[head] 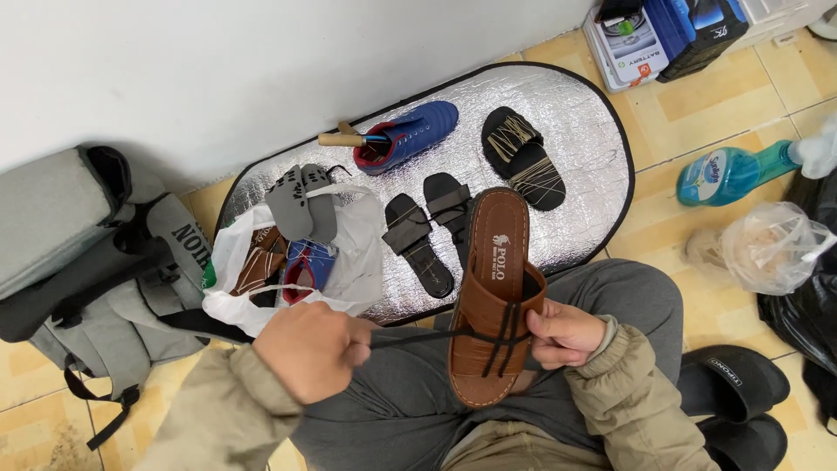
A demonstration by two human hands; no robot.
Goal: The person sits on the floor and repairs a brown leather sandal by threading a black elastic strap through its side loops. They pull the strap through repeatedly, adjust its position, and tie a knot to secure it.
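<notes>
Center frame, our left hand (312,349) fists a black cord (418,337) pulled taut around the brown slide sandal (494,296) on our lap; right hand (562,333) pinches sandal edge. Binding step: cord needs tension.

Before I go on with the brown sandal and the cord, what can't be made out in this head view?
- Left hand: fist hides how the black cord is gripped.
- Brown sandal: heel end hidden by right hand and lap.
- White plastic bag: folds cover most of its contents.
- Black slippers: cut by bottom edge.
</notes>
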